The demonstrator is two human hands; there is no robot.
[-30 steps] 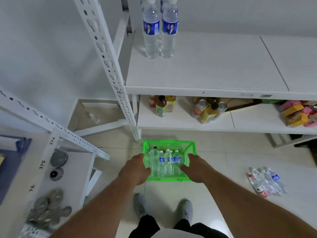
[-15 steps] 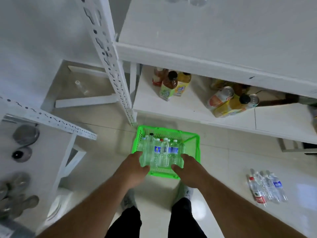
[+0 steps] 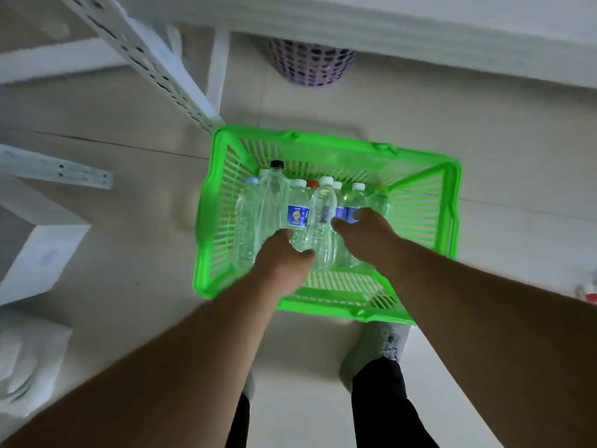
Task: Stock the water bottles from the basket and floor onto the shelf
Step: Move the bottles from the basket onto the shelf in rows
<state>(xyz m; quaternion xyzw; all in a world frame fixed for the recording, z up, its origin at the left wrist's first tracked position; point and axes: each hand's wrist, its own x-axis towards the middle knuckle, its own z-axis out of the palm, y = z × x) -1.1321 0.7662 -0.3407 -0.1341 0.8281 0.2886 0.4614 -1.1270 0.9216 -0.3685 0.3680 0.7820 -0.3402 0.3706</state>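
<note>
A green plastic basket [image 3: 449, 202] stands on the floor in front of my feet, holding several clear water bottles that lie side by side. My left hand [image 3: 281, 263] reaches into it, thumb and fingers curled round the base of a blue-labelled bottle [image 3: 298, 215]. My right hand [image 3: 368, 237] is beside it, thumb and forefinger closing on another blue-labelled bottle [image 3: 345, 212]. A taller black-capped bottle [image 3: 273, 195] lies at the left of the row. The white shelf's front edge [image 3: 420, 37] runs along the top of the view.
A slotted white upright [image 3: 151, 59] of the shelf slants down to the basket's far left corner. A purple perforated bin [image 3: 311, 64] sits under the shelf. Another white rack [image 3: 42, 253] stands at left. A red-capped bottle [image 3: 590, 294] shows at the right edge.
I have bent down, so the basket fills more of the view and the upper shelves are gone. Both hands moved from the basket's near rim onto the bottles inside.
</note>
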